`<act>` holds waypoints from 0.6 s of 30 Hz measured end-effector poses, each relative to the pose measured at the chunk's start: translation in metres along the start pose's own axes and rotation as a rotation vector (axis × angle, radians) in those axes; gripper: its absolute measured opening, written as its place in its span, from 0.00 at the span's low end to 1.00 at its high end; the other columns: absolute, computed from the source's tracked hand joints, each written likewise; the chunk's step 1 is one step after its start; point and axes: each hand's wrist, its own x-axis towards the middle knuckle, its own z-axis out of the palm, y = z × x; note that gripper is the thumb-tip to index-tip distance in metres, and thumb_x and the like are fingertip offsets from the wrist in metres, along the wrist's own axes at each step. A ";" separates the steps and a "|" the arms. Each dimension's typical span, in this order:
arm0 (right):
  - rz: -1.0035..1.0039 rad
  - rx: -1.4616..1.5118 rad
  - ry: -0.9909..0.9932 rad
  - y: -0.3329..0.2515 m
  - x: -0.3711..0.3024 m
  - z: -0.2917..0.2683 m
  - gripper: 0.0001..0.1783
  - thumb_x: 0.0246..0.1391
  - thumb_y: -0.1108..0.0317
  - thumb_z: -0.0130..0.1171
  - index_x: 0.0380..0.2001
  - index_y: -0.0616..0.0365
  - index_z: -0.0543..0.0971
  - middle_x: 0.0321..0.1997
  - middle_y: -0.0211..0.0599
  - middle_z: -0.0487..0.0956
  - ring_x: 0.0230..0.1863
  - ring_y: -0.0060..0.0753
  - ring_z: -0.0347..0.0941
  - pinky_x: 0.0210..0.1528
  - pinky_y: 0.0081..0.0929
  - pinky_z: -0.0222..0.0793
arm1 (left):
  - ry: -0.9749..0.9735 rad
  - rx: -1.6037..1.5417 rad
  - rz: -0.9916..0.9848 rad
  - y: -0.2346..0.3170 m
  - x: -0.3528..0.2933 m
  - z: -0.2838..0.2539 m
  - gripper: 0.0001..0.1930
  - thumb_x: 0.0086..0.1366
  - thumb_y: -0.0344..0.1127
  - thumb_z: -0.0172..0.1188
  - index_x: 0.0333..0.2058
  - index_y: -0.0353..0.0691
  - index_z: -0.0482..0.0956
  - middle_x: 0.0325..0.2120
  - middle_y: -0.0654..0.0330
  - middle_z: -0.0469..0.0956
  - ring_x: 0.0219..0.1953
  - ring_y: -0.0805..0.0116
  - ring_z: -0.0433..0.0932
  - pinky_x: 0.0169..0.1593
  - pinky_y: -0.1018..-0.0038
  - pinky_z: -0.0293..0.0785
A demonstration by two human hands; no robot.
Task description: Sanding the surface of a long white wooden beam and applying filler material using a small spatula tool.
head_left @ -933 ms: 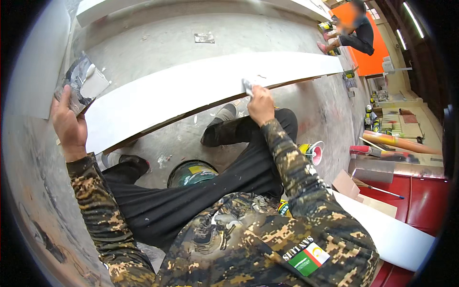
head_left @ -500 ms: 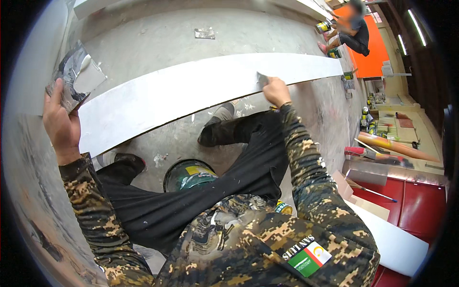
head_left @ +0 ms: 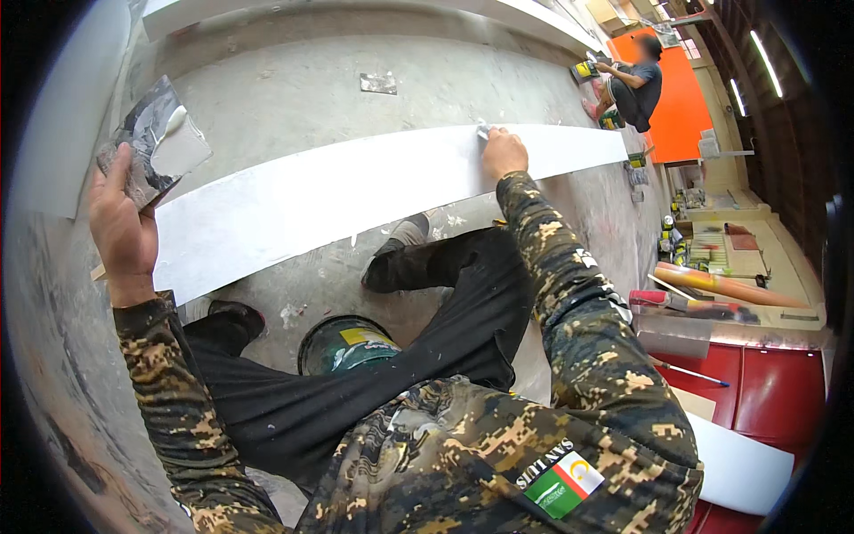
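Note:
A long white board stretches across in front of me, raised off the concrete floor. My right hand is closed around a putty knife, whose small visible blade is at the board's far edge; most of the tool is hidden by my fingers. At the board's left end, my left hand holds up a flat, stained putty plate, thumb across its face. A thick patch of white putty lies on that plate.
Between my legs stands a dark green bucket. A flat smeared plate lies on the floor beyond the board. Another person squats at far right by an orange panel. Another white length runs along the back.
My right hand has moved from the board's near edge to its far edge with the putty knife. The left hand still holds the plate, tilted slightly differently. The whole view has shifted a little.

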 end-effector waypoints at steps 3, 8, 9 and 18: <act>-0.051 0.204 0.125 -0.035 -0.014 0.013 0.16 0.54 0.69 0.49 0.42 0.61 0.80 0.43 0.48 0.81 0.44 0.52 0.78 0.49 0.43 0.73 | -0.011 -0.082 -0.016 0.001 0.001 -0.002 0.19 0.74 0.33 0.49 0.59 0.30 0.68 0.54 0.53 0.74 0.54 0.64 0.76 0.55 0.70 0.77; -0.169 0.427 -0.142 -0.072 -0.022 -0.034 0.21 0.48 0.72 0.51 0.47 0.60 0.80 0.43 0.54 0.81 0.45 0.54 0.78 0.52 0.42 0.74 | -0.071 0.541 0.256 -0.006 -0.005 -0.034 0.19 0.73 0.29 0.48 0.60 0.28 0.67 0.56 0.54 0.71 0.55 0.64 0.75 0.57 0.71 0.76; -0.042 0.394 -0.142 -0.053 -0.010 -0.041 0.20 0.48 0.70 0.53 0.46 0.59 0.80 0.40 0.54 0.82 0.45 0.55 0.78 0.51 0.44 0.74 | -0.104 0.974 0.447 -0.008 -0.004 -0.036 0.19 0.73 0.28 0.48 0.60 0.28 0.67 0.57 0.54 0.70 0.55 0.64 0.74 0.58 0.71 0.76; 0.263 0.290 -0.294 -0.014 0.033 -0.029 0.19 0.53 0.60 0.53 0.35 0.67 0.83 0.43 0.60 0.81 0.47 0.58 0.78 0.50 0.45 0.73 | -0.081 0.720 0.306 0.003 -0.003 -0.023 0.19 0.71 0.27 0.50 0.59 0.26 0.68 0.56 0.53 0.71 0.54 0.65 0.75 0.56 0.71 0.78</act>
